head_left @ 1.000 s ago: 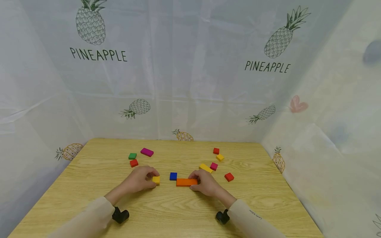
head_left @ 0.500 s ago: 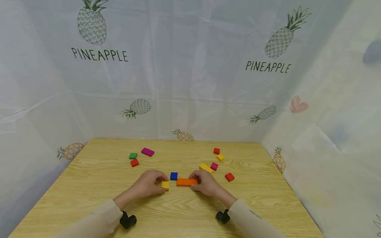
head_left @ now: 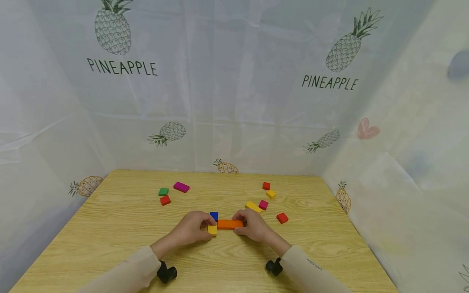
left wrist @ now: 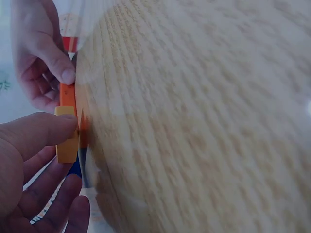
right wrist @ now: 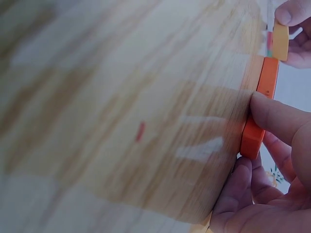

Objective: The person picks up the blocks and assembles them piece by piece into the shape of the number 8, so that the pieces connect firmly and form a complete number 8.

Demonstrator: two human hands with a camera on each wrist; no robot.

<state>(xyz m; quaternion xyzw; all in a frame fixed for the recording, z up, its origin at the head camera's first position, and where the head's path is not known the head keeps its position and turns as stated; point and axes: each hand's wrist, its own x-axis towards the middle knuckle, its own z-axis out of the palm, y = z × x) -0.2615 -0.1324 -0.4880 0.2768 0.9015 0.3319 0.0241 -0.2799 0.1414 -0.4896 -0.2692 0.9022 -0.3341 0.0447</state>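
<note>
- The left hand (head_left: 188, 230) is pinching the yellow block (head_left: 212, 231) between thumb and fingers, narrowed to its width; the block is sitting just beyond the near left end of the orange bar, seemingly a little off the table (head_left: 110, 232).
- The right hand (head_left: 255, 226) is gripping the orange bar (head_left: 228, 224) by its right end, thumb on the near side.
- The blue block (head_left: 214, 215) is lying at the bar's far left corner, partly hidden by the left fingers; whether they are touching cannot be told.
- Just beyond the right hand, the yellow bar (head_left: 254, 206) is lying aslant, with the pink block (head_left: 263, 204) close to its right.
- Farther right, the right red block (head_left: 282, 218), far yellow block (head_left: 271, 194) and far red block (head_left: 266, 186) are lying loose.
- Far left, the left red block (head_left: 165, 200), green block (head_left: 163, 191) and purple bar (head_left: 181, 187) are lying scattered.
- Progress is looking early: orange and blue are lying together, yellow is not yet released, and eight pieces are remaining apart.
</note>
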